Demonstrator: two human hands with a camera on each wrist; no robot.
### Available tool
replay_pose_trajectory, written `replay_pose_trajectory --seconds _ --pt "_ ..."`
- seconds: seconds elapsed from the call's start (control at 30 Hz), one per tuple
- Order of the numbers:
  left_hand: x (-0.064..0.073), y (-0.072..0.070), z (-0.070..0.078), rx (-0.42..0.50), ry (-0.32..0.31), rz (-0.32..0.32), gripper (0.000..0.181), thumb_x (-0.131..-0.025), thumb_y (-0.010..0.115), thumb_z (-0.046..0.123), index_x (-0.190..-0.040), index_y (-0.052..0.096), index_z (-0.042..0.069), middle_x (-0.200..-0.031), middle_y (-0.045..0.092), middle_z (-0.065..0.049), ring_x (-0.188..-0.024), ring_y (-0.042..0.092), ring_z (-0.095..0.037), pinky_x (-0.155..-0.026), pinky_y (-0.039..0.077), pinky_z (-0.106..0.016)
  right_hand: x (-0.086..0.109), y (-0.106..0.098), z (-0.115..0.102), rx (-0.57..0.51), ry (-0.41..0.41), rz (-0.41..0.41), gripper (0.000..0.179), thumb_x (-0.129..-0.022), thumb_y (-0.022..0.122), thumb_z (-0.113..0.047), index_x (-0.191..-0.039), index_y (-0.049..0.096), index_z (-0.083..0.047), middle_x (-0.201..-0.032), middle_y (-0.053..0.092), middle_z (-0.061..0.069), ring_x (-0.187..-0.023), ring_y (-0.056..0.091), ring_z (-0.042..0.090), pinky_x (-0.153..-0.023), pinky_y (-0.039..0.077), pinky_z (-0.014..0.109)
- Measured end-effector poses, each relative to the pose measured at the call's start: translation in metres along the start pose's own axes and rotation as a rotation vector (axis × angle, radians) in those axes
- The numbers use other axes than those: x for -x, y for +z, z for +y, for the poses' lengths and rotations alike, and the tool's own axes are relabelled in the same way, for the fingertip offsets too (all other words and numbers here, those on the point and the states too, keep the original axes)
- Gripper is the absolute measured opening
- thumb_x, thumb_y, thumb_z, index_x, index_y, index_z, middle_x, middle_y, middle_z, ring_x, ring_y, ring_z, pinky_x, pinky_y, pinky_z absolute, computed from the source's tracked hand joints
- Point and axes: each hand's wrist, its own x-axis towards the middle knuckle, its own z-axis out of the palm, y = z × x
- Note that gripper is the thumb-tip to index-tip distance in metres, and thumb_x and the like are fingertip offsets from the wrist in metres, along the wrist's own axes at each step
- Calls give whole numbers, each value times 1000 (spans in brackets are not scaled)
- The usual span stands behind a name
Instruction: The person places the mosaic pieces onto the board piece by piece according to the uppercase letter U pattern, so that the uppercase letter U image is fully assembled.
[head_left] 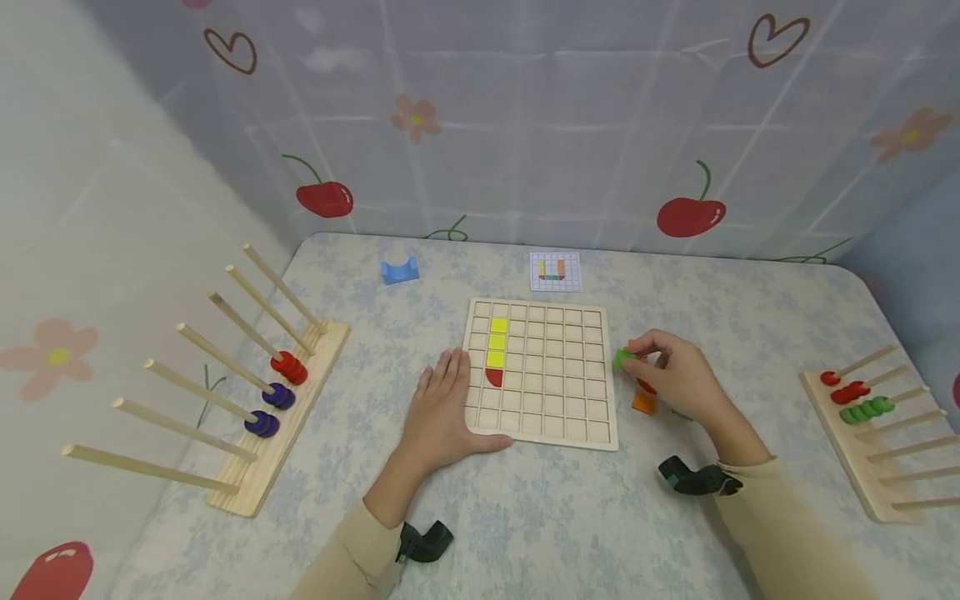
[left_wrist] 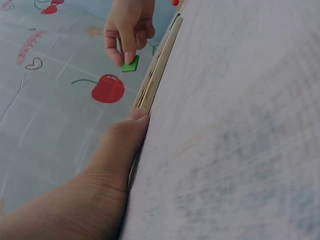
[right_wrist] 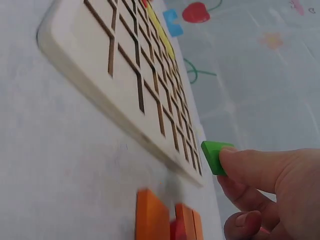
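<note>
My right hand [head_left: 675,375] pinches a green square tile [right_wrist: 212,156] between thumb and fingers, lifted just off the right edge of a wooden grid board [head_left: 555,375]. My left hand [head_left: 441,412] lies along the board's left side, fingers straight and thumb at the front edge. In the grid's second column from the left sit three yellow tiles [head_left: 497,342], with a red rounded tile [head_left: 494,378] directly below them. Orange tiles [head_left: 643,402] and a bit of red lie on the table beneath my right hand, which partly hides them.
Behind the board lies a small pattern card [head_left: 556,272], and to its left a blue curved block [head_left: 400,270]. A wooden peg stand [head_left: 330,333] with red and purple beads stands at the left. Another peg stand [head_left: 847,454] with red and green beads is at the right.
</note>
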Motion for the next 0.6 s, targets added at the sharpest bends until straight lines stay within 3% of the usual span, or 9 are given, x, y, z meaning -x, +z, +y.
replay_pose_trajectory --seconds 0.23,0.4,0.6 --pt "0 -1 1 3 -4 -10 141 -63 64 88 -159 3 5 -168 6 -10 -157 2 -23 -126 7 -48 -5 41 -32 -112 -50 -111 11 -92 72 -25 -102 69 -20 -103 68 3 -56 45 15 -48 41 26" --pt "0 1 1 -9 -4 -9 141 -63 62 90 -159 3 5 -168 6 -11 -157 2 -23 -126 8 -48 -9 64 -53 -124 -57 -111 9 -91 73 -25 -98 69 -23 -97 68 -2 -59 49 18 -53 43 27" --pt "0 1 0 -11 -3 1 142 -62 61 90 -159 3 5 -168 7 -11 -157 3 -23 -126 8 -48 -11 85 -73 -135 -81 -99 9 -90 74 -23 -97 70 -20 -94 71 -3 -75 60 15 -68 49 29"
